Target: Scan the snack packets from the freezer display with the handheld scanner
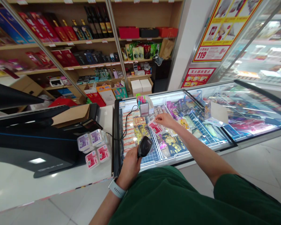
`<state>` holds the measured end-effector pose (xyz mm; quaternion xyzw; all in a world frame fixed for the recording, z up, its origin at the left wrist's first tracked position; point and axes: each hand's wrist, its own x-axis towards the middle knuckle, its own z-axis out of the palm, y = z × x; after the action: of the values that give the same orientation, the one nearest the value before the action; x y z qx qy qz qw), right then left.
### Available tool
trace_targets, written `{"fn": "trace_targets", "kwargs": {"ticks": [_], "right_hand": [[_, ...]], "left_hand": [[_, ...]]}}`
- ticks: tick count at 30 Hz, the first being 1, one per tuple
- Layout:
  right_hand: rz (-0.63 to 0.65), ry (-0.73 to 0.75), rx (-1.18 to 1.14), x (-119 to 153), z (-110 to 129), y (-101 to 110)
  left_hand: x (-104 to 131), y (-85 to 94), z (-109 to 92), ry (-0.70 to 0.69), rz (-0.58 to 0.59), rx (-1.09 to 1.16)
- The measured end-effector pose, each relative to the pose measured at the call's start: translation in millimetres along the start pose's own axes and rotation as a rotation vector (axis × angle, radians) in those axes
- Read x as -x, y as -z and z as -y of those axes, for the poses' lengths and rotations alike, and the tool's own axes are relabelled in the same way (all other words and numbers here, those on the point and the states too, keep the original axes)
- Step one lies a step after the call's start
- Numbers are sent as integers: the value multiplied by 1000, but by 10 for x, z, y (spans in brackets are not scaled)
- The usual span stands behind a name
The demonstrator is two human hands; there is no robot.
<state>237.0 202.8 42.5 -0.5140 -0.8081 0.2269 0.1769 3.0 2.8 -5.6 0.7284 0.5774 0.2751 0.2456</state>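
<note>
Wrapped round the handle of a black barcode scanner [145, 146], my left hand [130, 165] is above the near left corner of the glass-topped freezer. A black cable runs near the scanner over the freezer's left end. Farther off, my right hand [165, 120] pinches a small clear pack with a red and white label [155, 127] above the glass. On the counter left of the freezer sit several similar packs, some with purple labels [96, 137] and some with red labels [92, 159].
The freezer [178, 161] holds bagged goods in wire baskets. On its top stand a small framed card [144, 109] and a white box [216, 114]. A dark checkout machine [32, 150] covers much of the left counter [61, 184]. Stocked shelves [103, 40] rise behind.
</note>
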Motion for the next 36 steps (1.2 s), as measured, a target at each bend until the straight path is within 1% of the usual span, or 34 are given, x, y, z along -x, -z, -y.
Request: {"fn": "trace_targets", "kwargs": {"ticks": [6, 11, 15, 26, 36], "right_hand": [[-26, 21, 15, -13, -39, -16], [-43, 32, -5, 13, -38, -19], [-49, 25, -11, 35, -24, -5], [-55, 32, -35, 62, -15, -8], [-65, 4, -51, 74, -13, -38]], "left_hand": [[-154, 90, 9, -53, -3, -135], [-219, 143, -46, -69, -3, -146], [-225, 135, -74, -89, -4, -146], [-210, 102, -69, -97, -9, -147], [-209, 91, -85, -87, 20, -138]]}}
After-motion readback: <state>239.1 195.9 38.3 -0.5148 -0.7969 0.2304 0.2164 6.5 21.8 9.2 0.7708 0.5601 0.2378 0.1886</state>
